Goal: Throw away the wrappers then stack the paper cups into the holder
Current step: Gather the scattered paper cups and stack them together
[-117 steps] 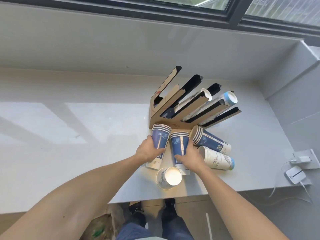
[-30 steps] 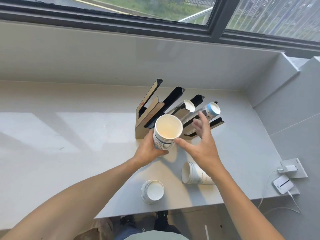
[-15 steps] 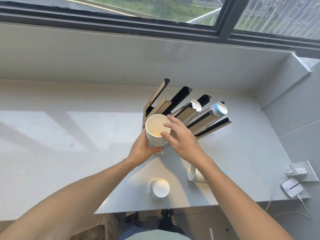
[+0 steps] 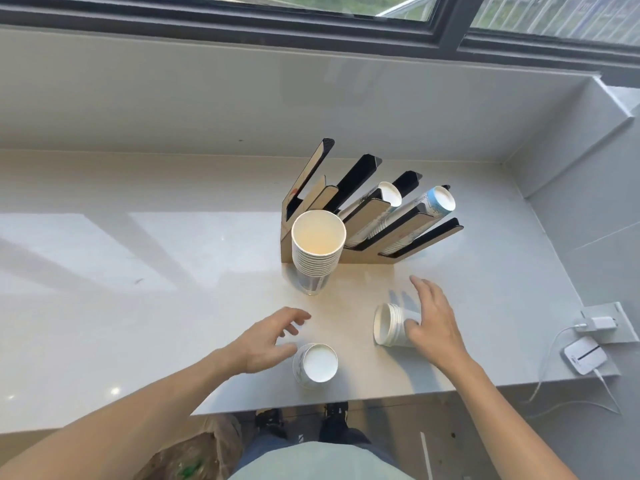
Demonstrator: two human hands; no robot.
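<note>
From the head camera, a pale grey tabletop (image 4: pixel 104 271) runs under a window, and near its right end stands the cardboard holder (image 4: pixel 363 237), a fan of slanted slots. Two slots on the right already carry sleeves of paper cups, one ending in a white rim (image 4: pixel 389 199) and one in a blue-banded rim (image 4: pixel 440 199); the slots to the left look empty. A tall nested stack of cups (image 4: pixel 317 251) stands upright on the tabletop just in front of the holder, touching no hand. The left hand (image 4: pixel 266 341) hovers with its fingers apart and slightly curled, gripping nothing, just beside a short upright stack (image 4: pixel 317 365) near the front edge. The right hand (image 4: pixel 429 320) rests on a small stack lying on its side (image 4: pixel 391 325), mouth facing left; its fingers are spread over the cups, not yet closed around them as far as I can tell. No wrappers show on the tabletop, so that part seems done (a crumpled mass (image 4: pixel 194 455) below the table edge may be the discarded waste, though it is too blurred to be sure). By my judgement the task is past halfway: two sleeves are loaded, while the tall stack and the two small ones still need gathering and sliding into the free slots. A charger and cable (image 4: pixel 588 341) lie at the far right, well apart from the work.
</note>
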